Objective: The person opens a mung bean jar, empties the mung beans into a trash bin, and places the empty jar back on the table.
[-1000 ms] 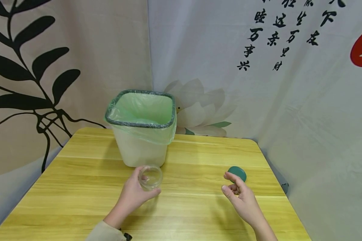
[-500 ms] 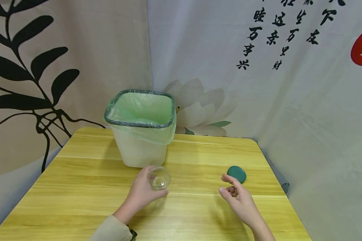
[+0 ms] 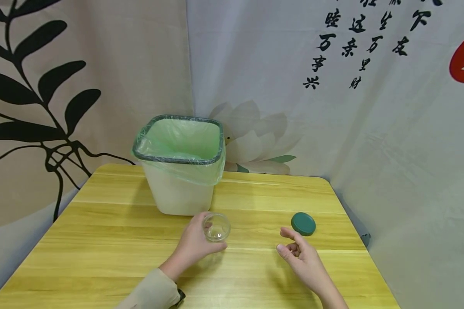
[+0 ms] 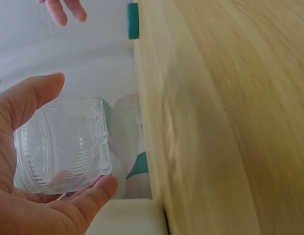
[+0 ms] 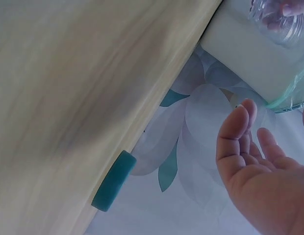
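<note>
My left hand [image 3: 195,245] grips a clear glass jar [image 3: 217,227] by its side, thumb and fingers around it. In the left wrist view the ribbed jar [image 4: 63,147] is held above the table. The jar has no lid on it. A round green lid [image 3: 303,224] lies flat on the table at the right. My right hand [image 3: 306,262] hovers just in front of the lid, fingers loosely bent and holding nothing. The right wrist view shows the lid [image 5: 114,181] apart from the right hand's fingers [image 5: 234,132].
A cream bin [image 3: 181,193] lined with a green plastic bag [image 3: 212,171] stands at the back left, right behind the left hand. The wooden table [image 3: 255,201] ends at a printed curtain [image 3: 263,64] behind and to the right.
My left hand has moved the jar to the right, away from the bin's front. My right hand has drifted slightly left and nearer to me, uncovering the lid.
</note>
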Action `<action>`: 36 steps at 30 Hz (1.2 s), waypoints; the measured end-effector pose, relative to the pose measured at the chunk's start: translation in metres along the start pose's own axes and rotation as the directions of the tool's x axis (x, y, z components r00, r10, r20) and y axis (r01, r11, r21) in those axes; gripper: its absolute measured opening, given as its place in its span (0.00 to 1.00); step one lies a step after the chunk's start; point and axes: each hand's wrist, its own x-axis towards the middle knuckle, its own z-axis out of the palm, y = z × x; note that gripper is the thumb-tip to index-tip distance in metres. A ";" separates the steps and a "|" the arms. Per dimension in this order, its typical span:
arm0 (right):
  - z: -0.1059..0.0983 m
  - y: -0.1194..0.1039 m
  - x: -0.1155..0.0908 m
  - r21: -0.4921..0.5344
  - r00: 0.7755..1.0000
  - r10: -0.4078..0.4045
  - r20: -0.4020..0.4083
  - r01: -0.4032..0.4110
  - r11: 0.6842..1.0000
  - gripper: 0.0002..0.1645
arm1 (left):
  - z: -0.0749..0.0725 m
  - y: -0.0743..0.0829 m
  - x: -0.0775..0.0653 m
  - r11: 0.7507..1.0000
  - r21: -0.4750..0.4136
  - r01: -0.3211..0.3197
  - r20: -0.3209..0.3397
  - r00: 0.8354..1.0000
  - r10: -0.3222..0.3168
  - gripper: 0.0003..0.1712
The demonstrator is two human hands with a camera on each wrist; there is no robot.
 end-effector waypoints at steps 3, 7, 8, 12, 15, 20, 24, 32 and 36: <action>0.002 0.002 0.000 0.001 1.000 -0.007 -0.001 0.007 1.000 0.31 | 0.004 0.001 0.002 1.000 -0.021 0.009 0.017 1.000 -0.008 0.55; 0.004 0.003 -0.001 0.018 1.000 0.002 0.011 -0.002 1.000 0.31 | 0.009 0.003 0.004 1.000 -0.025 0.011 0.024 1.000 -0.010 0.56; 0.004 0.003 -0.001 0.023 1.000 0.007 0.015 -0.008 1.000 0.31 | 0.010 0.003 0.005 1.000 -0.024 0.008 0.024 1.000 -0.008 0.56; 0.005 0.002 -0.002 0.037 0.999 0.028 0.028 -0.029 0.999 0.31 | 0.014 0.004 0.007 1.000 -0.025 0.004 0.026 1.000 -0.004 0.55; 0.006 0.001 -0.003 0.040 0.999 0.036 0.031 -0.037 0.999 0.32 | 0.017 0.003 0.009 1.000 -0.016 -0.004 0.025 1.000 0.004 0.55; 0.006 0.001 -0.003 0.039 0.998 0.046 0.034 -0.048 0.998 0.32 | 0.022 0.001 0.013 1.000 0.002 -0.003 0.024 1.000 0.003 0.54; 0.007 0.000 -0.004 0.040 0.998 0.049 0.036 -0.050 0.998 0.32 | 0.027 0.002 0.017 1.000 -0.018 0.011 0.019 1.000 -0.010 0.53; 0.009 -0.001 -0.005 0.033 0.999 0.037 0.031 -0.038 0.999 0.32 | 0.035 0.001 0.027 0.999 -0.025 0.026 0.017 1.000 -0.025 0.52; 0.009 -0.001 -0.006 0.024 0.999 0.036 0.031 -0.037 0.999 0.32 | 0.037 0.002 0.031 0.999 -0.028 0.029 0.029 0.999 -0.028 0.53</action>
